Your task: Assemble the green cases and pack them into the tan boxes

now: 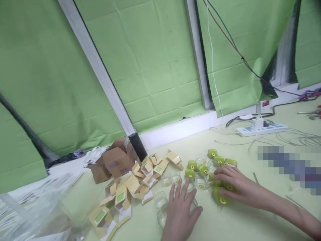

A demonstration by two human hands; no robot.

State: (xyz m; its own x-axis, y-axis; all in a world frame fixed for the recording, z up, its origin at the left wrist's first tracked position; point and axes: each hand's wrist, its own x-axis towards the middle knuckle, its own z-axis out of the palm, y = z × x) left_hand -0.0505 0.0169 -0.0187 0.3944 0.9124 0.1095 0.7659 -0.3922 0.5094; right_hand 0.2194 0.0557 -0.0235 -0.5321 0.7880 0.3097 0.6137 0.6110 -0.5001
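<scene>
My left hand (182,209) lies palm down with its fingers spread over several clear containers (161,200) at the bottom centre. To its right, my right hand (234,184) rests on a group of green cases (221,197), fingers apart and slightly bent, holding none of them. More green cases (192,164) with small yellow loops stand mixed with clear containers (201,180) just beyond both hands. The containers under my left palm are partly hidden. Left of the hands lies a pile of opened yellow cardboard boxes (132,183), some with green labels.
A brown carton (117,161) stands behind the yellow boxes. Clear plastic wrapping (32,214) lies at the lower left. A white power strip (262,129) and loose cables are at the back right, near tools at the edge. Green sheets cover the wall.
</scene>
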